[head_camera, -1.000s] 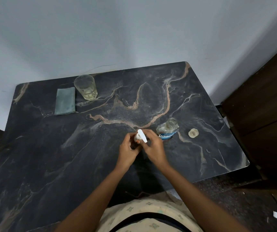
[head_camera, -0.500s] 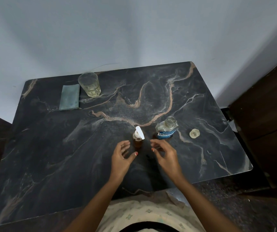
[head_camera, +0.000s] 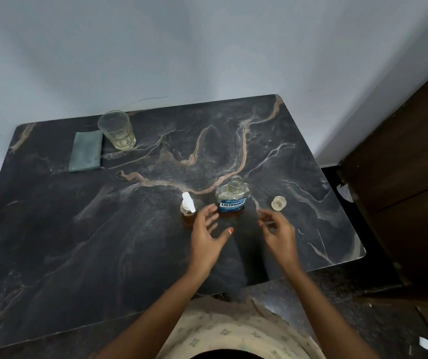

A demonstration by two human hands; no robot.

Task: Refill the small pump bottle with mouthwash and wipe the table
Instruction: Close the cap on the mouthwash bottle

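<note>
Hovering empty with fingers loose and apart, the left hand [head_camera: 207, 239] is beside the small pump bottle [head_camera: 188, 213] and the right hand [head_camera: 279, 235] is near the cap [head_camera: 278, 203]; the uncapped Listerine bottle [head_camera: 232, 202] stands between bottle and cap.

The table [head_camera: 78, 242] has a smooth, dark, marble-patterned top with tan veins and a dull sheen. At its far left lie a matt grey-green cloth [head_camera: 86, 151] and a clear glass tumbler [head_camera: 116, 130]. The mouthwash bottle [head_camera: 232, 199] and cap [head_camera: 278, 203] look like clear plastic, and the pump bottle [head_camera: 188, 216] is translucent amber with a white plastic pump.
</note>
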